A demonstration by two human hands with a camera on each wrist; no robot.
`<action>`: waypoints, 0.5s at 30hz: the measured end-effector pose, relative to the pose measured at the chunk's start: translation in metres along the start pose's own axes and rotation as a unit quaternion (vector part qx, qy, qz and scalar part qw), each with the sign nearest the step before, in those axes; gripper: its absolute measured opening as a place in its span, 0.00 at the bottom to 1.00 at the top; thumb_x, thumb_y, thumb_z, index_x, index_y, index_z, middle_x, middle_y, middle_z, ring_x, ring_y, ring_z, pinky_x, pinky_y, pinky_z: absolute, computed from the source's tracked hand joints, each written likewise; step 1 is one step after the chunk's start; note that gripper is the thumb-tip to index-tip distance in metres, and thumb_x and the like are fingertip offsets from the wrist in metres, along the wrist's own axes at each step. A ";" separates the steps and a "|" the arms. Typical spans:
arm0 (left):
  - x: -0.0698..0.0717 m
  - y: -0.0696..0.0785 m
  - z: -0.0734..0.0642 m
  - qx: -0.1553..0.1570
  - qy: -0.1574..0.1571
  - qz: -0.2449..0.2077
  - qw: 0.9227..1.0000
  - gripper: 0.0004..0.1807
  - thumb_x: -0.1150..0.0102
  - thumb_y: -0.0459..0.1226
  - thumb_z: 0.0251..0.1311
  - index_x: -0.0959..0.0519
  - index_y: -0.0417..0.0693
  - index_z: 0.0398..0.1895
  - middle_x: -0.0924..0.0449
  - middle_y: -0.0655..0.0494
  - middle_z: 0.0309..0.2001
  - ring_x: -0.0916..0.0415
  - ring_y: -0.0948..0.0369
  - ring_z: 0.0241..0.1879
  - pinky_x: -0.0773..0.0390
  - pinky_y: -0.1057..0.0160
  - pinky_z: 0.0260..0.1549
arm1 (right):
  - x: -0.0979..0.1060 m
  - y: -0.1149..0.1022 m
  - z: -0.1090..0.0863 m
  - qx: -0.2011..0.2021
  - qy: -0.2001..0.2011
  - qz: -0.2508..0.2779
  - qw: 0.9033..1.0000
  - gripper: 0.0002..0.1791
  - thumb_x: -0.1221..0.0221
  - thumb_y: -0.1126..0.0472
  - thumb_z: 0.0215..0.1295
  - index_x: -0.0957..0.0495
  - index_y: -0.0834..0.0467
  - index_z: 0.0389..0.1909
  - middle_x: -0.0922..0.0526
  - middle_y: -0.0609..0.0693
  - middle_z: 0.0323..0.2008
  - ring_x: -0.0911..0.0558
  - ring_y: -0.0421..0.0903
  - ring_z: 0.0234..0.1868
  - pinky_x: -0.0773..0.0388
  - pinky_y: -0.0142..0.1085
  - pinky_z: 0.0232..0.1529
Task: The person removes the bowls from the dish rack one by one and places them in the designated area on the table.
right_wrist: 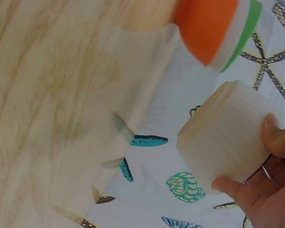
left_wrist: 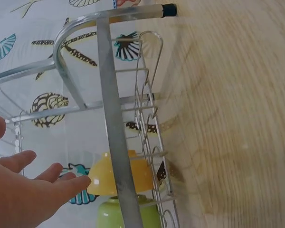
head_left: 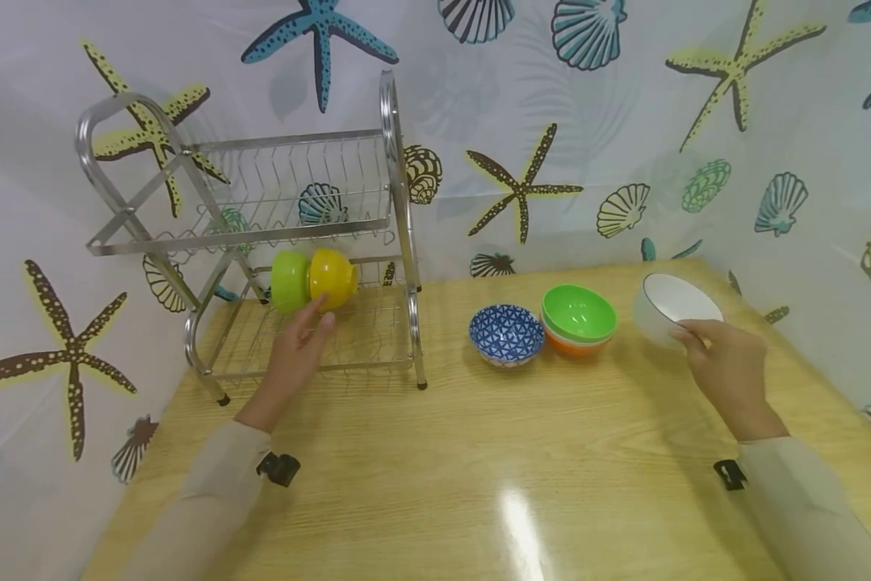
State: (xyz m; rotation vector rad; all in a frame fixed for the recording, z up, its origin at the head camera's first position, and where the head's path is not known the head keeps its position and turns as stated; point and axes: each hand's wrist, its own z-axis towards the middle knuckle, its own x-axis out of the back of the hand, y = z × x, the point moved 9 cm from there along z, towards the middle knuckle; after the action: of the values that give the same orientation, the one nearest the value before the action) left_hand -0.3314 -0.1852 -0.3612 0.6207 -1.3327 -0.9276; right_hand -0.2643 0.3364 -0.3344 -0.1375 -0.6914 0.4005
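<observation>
My right hand (head_left: 733,363) pinches the near rim of a white bowl (head_left: 653,319) at the right of the table. In the right wrist view, the thumb and fingers grip this bowl (right_wrist: 223,137) by its edge. My left hand (head_left: 300,355) reaches to the rack's lower shelf with loosely extended fingers. Its fingertips overlap a yellow bowl (head_left: 333,274) in the head view. The left wrist view shows the fingers (left_wrist: 61,187) spread beside the yellow bowl (left_wrist: 97,175). A light green bowl (head_left: 288,282) stands on its side against the yellow one.
The two-tier metal dish rack (head_left: 282,234) stands at the left. Mid-table are a blue patterned bowl (head_left: 508,332) and, touching it, a stack with a green bowl (head_left: 579,311) on top and an orange bowl (head_left: 576,349) below. A patterned cloth (head_left: 537,97) hangs behind.
</observation>
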 end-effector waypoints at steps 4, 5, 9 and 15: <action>0.011 -0.003 -0.002 0.010 0.012 -0.006 1.000 0.34 0.64 0.56 0.72 0.49 0.51 0.75 0.47 0.45 0.73 0.49 0.47 0.72 0.44 0.42 0.67 | -0.021 0.010 0.001 -0.032 -0.059 0.003 0.998 0.10 0.31 0.69 0.51 0.17 0.71 0.33 0.17 0.68 0.27 0.20 0.65 0.21 0.26 0.56 0.23; 0.013 -0.003 -0.002 0.008 0.018 -0.010 1.000 0.33 0.63 0.54 0.73 0.48 0.50 0.75 0.47 0.44 0.73 0.49 0.47 0.71 0.44 0.42 0.67 | -0.025 0.012 0.001 -0.039 -0.072 0.004 0.997 0.09 0.32 0.68 0.53 0.17 0.71 0.34 0.17 0.68 0.28 0.20 0.66 0.23 0.26 0.58 0.26; 0.017 0.001 -0.003 -0.008 0.027 -0.031 0.999 0.32 0.61 0.51 0.74 0.46 0.46 0.74 0.45 0.44 0.73 0.47 0.47 0.71 0.43 0.42 0.67 | -0.037 0.020 0.002 -0.042 -0.101 0.000 0.994 0.09 0.34 0.68 0.56 0.17 0.72 0.33 0.17 0.69 0.30 0.19 0.70 0.29 0.25 0.62 0.32; 0.018 0.001 -0.004 -0.011 0.020 -0.040 0.999 0.32 0.61 0.51 0.74 0.47 0.46 0.74 0.47 0.45 0.73 0.50 0.47 0.72 0.45 0.40 0.67 | -0.053 0.029 0.003 -0.050 -0.146 -0.006 0.988 0.08 0.35 0.68 0.58 0.18 0.72 0.33 0.17 0.69 0.32 0.20 0.71 0.33 0.26 0.65 0.38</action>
State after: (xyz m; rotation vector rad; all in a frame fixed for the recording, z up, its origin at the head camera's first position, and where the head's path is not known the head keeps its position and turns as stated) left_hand -0.3273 -0.2004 -0.3512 0.6762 -1.2675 -0.9896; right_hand -0.3119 0.3415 -0.3707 -0.1705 -1.0017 0.3780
